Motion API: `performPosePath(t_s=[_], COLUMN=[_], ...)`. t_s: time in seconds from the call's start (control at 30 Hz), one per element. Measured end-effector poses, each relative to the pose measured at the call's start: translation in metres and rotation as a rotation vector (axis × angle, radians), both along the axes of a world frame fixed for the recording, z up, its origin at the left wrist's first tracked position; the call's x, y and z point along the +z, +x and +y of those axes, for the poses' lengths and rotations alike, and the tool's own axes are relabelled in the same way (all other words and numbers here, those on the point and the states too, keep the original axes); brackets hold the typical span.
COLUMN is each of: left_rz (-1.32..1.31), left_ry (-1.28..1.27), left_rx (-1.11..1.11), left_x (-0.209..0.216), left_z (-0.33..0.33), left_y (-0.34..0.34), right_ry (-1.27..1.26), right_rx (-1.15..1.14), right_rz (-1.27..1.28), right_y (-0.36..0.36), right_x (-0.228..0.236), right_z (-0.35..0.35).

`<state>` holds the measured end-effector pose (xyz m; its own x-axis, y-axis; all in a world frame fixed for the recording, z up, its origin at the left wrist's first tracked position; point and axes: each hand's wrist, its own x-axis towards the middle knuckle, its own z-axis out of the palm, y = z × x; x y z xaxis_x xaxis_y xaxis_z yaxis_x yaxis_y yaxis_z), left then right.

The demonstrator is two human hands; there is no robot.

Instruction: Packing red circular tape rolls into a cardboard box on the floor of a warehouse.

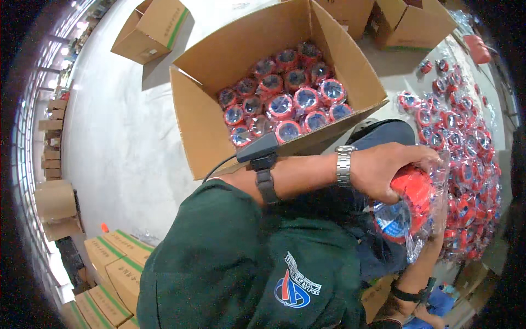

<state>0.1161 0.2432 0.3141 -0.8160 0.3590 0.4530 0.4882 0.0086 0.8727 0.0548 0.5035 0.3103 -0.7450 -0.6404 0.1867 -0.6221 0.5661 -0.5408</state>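
My left hand (386, 171) reaches across my body and grips the top of a red tape roll (412, 198) with a blue core. The roll sits in a clear plastic bag (422, 236). That arm wears a metal watch (343, 164) and a black strap device (263, 159). My right forearm rises from the lower right. My right hand (438, 227) is mostly hidden behind the bag and seems to hold it from underneath.
An open cardboard box (200, 129) in front of me holds several wrapped red tape rolls (285, 101). A heap of the same rolls (466, 142) lies on the floor at right. More cartons stand at top left (150, 27), top right (411, 22) and lower left (115, 268).
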Motion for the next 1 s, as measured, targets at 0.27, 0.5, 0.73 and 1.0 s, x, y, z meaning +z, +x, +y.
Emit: performPosePath(t_s=[0.27,0.5,0.73,1.0], left_rz=[-0.472,-1.144,-1.528,-1.043], left_ry=[0.037,-0.595,-0.022,-0.818], left_rx=[0.846,0.784,0.651,0.551], left_x=[-0.068,-0.295,-0.298,-0.488], left_z=[-0.224,-0.325,-0.222,-0.292], left_y=[0.050,0.165,0.121,0.194], right_ry=[-0.982,-0.981,-0.811,-0.909], right_rx=[-0.652,-0.832,-1.086,-1.191], right_rz=[-0.765,-0.751,-0.646,-0.735], right_y=[-0.034,-0.038,0.007,-0.012], right_x=[-0.024,-0.069,-0.085,-0.109], right_z=[0.050,0.190,0.327,0.262])
